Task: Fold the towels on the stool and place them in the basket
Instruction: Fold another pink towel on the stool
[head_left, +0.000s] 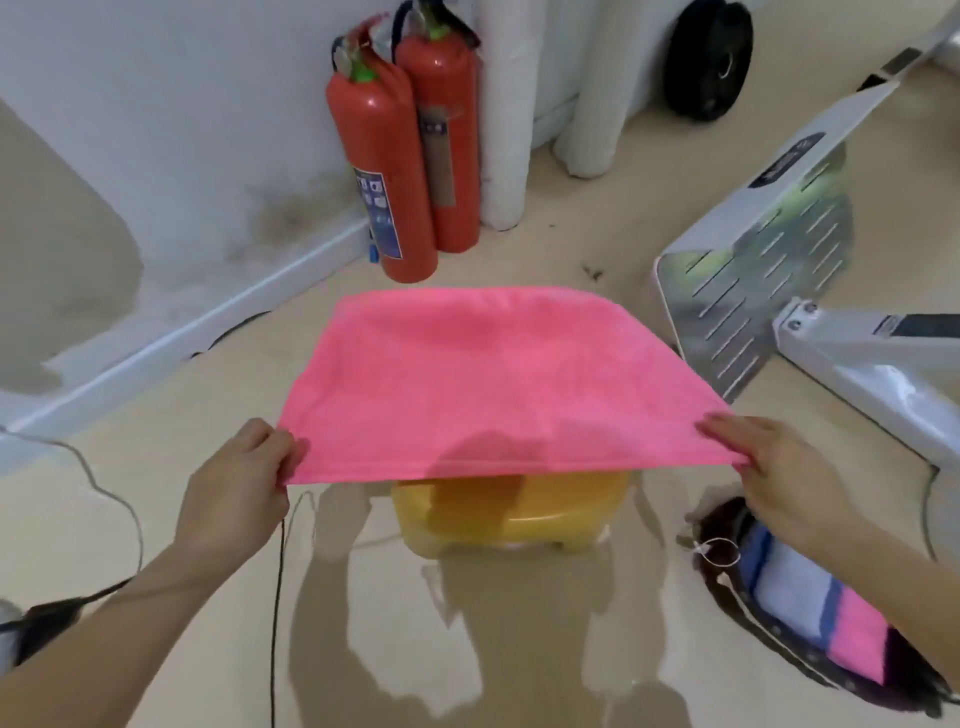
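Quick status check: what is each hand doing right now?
Left hand: pinching the near left corner of the pink towel.
Right hand: holding the pink towel's near right corner.

I read the pink towel (483, 379) as soft matt cloth with a fine, slightly fuzzy nap. Under it, the yellow stool (511, 514) looks like smooth moulded plastic with a mild sheen. The floor (519, 649) is hard and glossy enough to mirror shapes. Against the wall, the fire extinguishers (382, 161) wear shiny red paint. The slotted panel (753, 291) on the right is bright, reflective metal. The folded towels (800, 597) in the dark basket (727, 590) look like matt cloth; I cannot tell the basket's own material.
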